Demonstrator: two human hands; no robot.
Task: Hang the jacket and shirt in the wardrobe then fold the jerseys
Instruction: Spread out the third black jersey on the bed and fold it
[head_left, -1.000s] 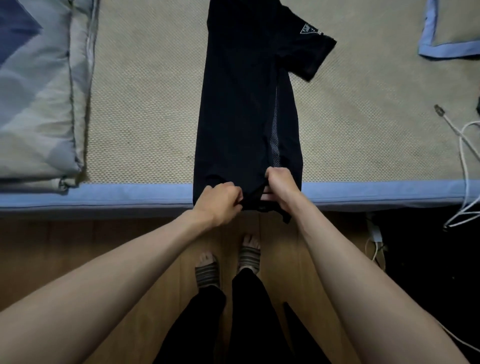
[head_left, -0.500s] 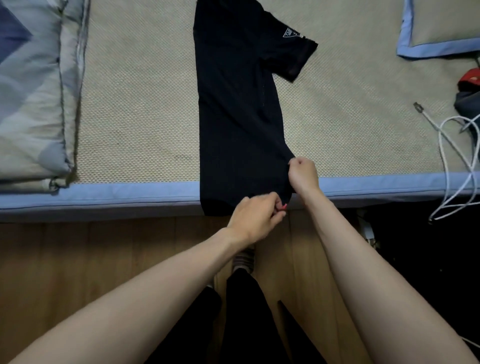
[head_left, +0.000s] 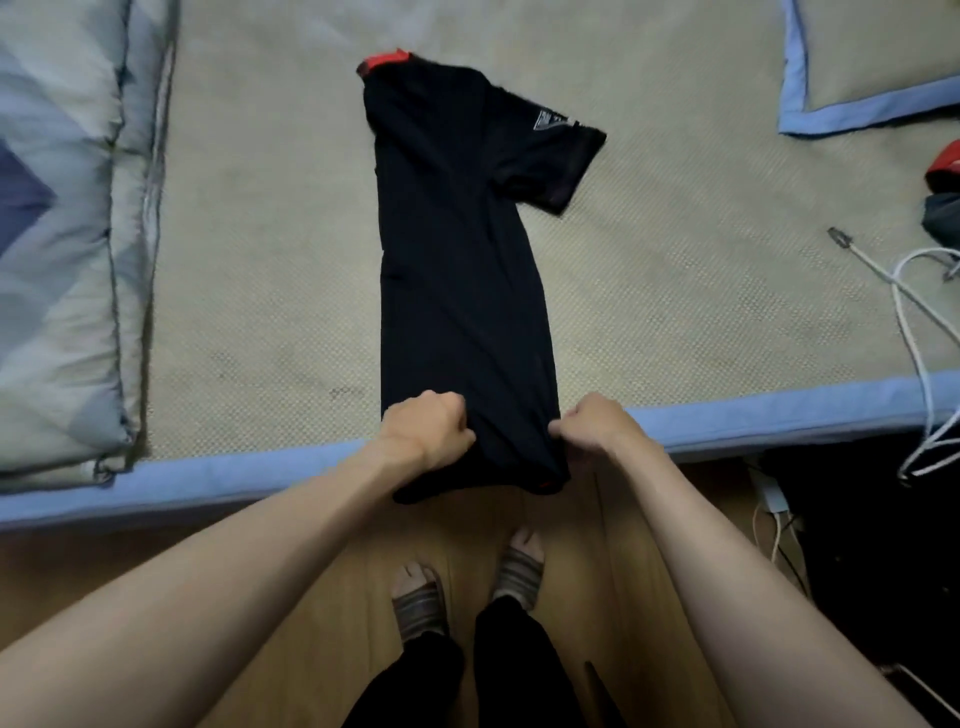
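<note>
Long black jersey with red collar (head_left: 457, 291) lies lengthwise on the woven beige bed mat (head_left: 260, 260), left hand (head_left: 426, 431) and right hand (head_left: 597, 423) gripping its overhanging hem corners, evidently to fold it upward.

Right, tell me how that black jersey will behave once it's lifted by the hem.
Probably floppy: the jersey lies flat and its hem droops over the bed edge. Likely light, as it looks thin. The side sleeve may swing loose, since the left hand and right hand each grip only the hem corners.
</note>
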